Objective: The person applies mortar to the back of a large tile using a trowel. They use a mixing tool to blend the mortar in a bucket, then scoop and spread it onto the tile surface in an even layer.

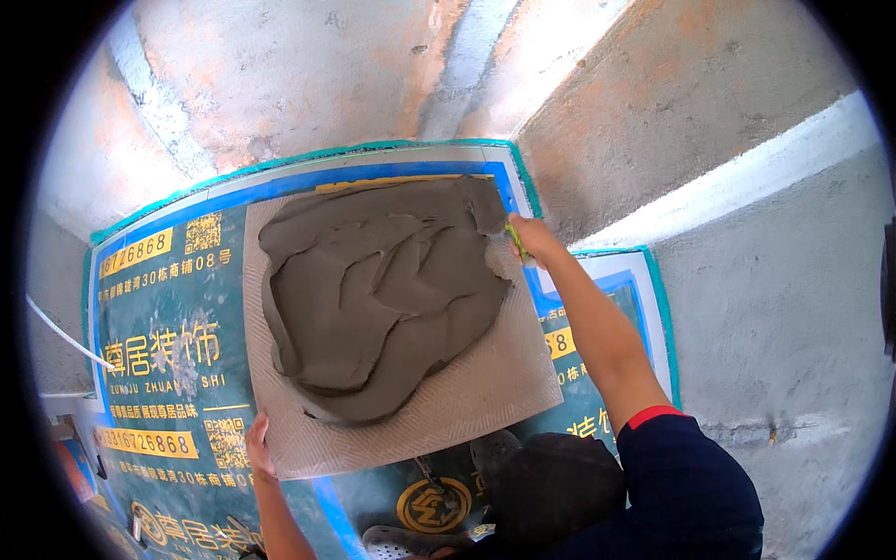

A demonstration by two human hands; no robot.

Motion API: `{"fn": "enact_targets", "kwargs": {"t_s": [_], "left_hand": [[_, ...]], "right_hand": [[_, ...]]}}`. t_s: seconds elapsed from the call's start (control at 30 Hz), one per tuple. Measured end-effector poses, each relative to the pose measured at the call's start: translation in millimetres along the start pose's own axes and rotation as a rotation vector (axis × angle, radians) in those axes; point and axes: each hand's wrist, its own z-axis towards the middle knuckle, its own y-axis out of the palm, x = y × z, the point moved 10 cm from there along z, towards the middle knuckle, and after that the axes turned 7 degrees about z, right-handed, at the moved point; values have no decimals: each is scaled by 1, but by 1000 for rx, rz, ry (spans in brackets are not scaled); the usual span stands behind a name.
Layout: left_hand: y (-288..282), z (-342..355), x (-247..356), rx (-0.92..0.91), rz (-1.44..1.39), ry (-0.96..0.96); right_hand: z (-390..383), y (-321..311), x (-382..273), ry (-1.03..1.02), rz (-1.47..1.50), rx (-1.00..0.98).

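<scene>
A large square tile (504,397) lies back side up in front of me, its ridged beige surface showing around a thick, wavy heap of grey mortar (392,299). My right hand (532,240) is closed around the yellow-green handle of a trowel (516,238) at the mortar's far right edge. Mortar hides most of the trowel's blade. At the near left corner, my left hand (259,446) grips the edge of the tile, some of its fingers out of sight.
Under the tile spreads a green printed floor sheet (140,308) edged with blue tape (271,189). Bare plastered walls (597,140) rise behind and to the right. A white cord (67,333) hangs at the left. Grey clogs (401,539) show close to the tile's near edge.
</scene>
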Motion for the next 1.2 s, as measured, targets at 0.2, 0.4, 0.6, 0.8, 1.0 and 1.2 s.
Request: {"fn": "enact_targets", "kwargs": {"t_s": [0.2, 0.4, 0.6, 0.8, 1.0, 1.2], "left_hand": [[29, -7, 23, -27, 13, 20], [-14, 9, -26, -2, -69, -1], [-13, 25, -49, 9, 36, -18], [26, -1, 23, 21, 95, 21], [40, -25, 20, -141, -334, -136], [50, -28, 25, -87, -227, -146]], "right_hand": [[0, -52, 18, -229, -441, 226], [-57, -23, -28, -444, -431, 286], [-61, 104, -5, 256, 449, -261], [-94, 251, -53, 206, 276, -610], [-213, 292, -33, 179, -329, -1029], [-267, 219, -52, -1094, -1256, -824]]}}
